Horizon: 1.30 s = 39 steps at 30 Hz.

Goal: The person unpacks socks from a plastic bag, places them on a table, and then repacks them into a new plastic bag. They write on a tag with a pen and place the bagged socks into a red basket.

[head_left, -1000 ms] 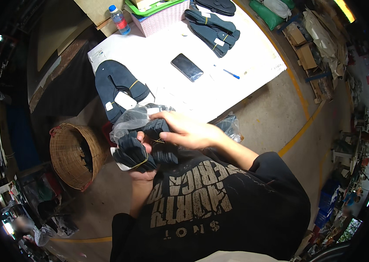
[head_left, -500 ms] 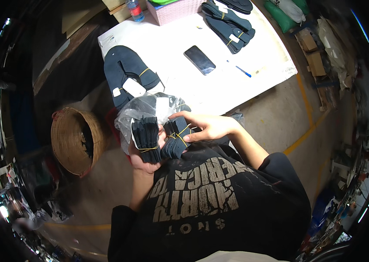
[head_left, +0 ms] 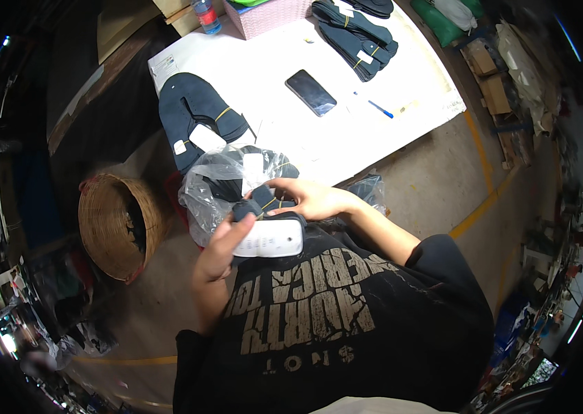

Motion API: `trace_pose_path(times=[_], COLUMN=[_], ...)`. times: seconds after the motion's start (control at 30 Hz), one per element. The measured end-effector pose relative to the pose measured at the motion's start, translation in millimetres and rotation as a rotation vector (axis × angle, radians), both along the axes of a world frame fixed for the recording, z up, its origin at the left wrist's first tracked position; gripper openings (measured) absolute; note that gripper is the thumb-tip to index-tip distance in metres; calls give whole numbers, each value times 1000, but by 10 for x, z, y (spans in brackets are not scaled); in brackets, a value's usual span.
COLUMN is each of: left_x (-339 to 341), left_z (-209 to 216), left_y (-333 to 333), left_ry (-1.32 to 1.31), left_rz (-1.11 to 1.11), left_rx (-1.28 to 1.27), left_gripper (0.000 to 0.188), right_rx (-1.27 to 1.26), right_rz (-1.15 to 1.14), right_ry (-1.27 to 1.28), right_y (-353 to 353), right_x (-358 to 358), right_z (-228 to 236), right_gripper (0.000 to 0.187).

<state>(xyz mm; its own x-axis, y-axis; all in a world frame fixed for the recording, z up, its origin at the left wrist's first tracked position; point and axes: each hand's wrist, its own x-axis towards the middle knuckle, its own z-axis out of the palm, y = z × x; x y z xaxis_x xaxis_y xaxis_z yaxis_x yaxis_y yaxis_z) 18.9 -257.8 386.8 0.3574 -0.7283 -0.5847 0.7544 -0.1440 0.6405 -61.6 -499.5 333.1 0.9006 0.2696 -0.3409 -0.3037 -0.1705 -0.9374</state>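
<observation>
My left hand [head_left: 217,252] is closed on a bundle of dark blue-black cut pieces [head_left: 244,209], its thumb on top. A white card [head_left: 274,238] on this bundle faces up, a small hole near one end. My right hand [head_left: 319,200] curls its fingers round a second dark bundle [head_left: 264,196] tied with a yellow rubber band, right against the first. The fingertips are partly hidden. Just beyond both hands, a clear plastic bag [head_left: 198,190] holds more dark pieces and a white card.
On the white table [head_left: 264,103] lie a dark U-shaped stack [head_left: 184,103], a phone [head_left: 311,92], a blue pen [head_left: 380,109] and banded dark stacks [head_left: 357,41]. A pink basket [head_left: 271,19] and a bottle [head_left: 206,16] stand at the back. A wicker basket [head_left: 102,228] is at left.
My left hand has turned its bundle over, so the white card now faces up instead of the layered edges. The second bundle has tilted and sits closer to the first.
</observation>
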Motion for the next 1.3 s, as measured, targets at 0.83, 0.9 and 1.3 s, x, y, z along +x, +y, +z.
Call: trace_pose_path(times=[0.83,0.9,1.3], left_x=[-68,-25,-62], left_z=[-510,-465,-414], left_y=[145,134,-158], left_ry=[-47,10,284], left_rz=[330,411,476], left_rx=[-239,-347,-611], left_gripper=[77,81,70], right_rx=[120,150,153], right_rz=[-105,-186,-56], right_ry=[-79,-296,-636], right_y=[-70,-157,47], right_x=[407,456,633], right_z=[515,554,800], right_gripper=[70,58,77])
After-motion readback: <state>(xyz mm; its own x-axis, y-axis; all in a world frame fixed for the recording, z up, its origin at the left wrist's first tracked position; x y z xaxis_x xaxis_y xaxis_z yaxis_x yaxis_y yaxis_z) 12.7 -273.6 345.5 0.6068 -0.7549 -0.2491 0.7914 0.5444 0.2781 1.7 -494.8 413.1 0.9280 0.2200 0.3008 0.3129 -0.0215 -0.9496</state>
